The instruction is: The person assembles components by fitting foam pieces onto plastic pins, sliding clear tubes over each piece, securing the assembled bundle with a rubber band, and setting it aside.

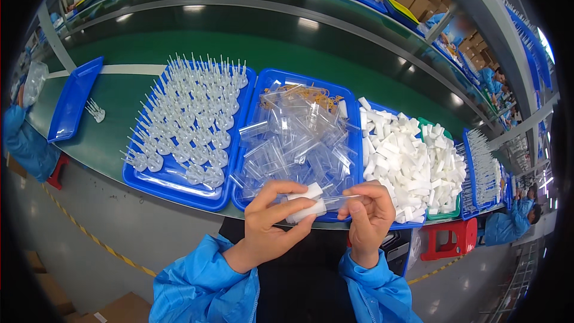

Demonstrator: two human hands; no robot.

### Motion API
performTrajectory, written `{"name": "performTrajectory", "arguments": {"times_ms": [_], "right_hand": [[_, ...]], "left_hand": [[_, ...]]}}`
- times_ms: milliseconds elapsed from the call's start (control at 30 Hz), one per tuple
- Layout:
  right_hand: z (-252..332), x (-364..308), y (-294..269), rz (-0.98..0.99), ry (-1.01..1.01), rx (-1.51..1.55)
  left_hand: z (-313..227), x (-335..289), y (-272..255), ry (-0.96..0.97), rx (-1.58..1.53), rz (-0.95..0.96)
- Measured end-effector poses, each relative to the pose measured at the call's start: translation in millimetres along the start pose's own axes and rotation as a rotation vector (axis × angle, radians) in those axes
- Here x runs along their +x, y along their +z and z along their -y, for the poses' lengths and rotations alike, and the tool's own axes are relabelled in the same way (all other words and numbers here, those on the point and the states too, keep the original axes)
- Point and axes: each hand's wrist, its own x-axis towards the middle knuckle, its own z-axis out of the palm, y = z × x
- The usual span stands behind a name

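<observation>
My left hand (272, 221) pinches white foam-like blocks (308, 204) between thumb and fingers, just over the near edge of the middle blue tray (235, 194). Close by on its right, my right hand (369, 218) has thumb and fingers closed on a thin clear plastic piece (339, 198), whose left end meets the white blocks. Its exact shape is too fine to make out. Beyond both hands, clear plastic sleeves (293, 137) lie heaped in the middle tray, with tan rubber bands (314, 97) at its far end.
To the left, a blue tray (173, 196) holds rows of white parts with upright stems (194, 113). White blocks (394, 161) fill trays on the right. An empty blue tray (75, 98) tilts at far left. Red stools (448, 240) and other people (30, 143) flank the bench.
</observation>
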Motion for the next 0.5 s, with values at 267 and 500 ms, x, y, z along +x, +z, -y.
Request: {"name": "performTrajectory", "arguments": {"times_ms": [267, 500], "right_hand": [[2.1, 0.8, -3.7, 0.018, 0.033, -0.006], [-3.9, 5.1, 0.1, -0.013, 0.214, 0.047]], "left_hand": [[1.4, -1.9, 0.5, 0.044, 0.031, -0.004], [5.2, 0.1, 5.2, 0.079, 0.049, -0.019]]}}
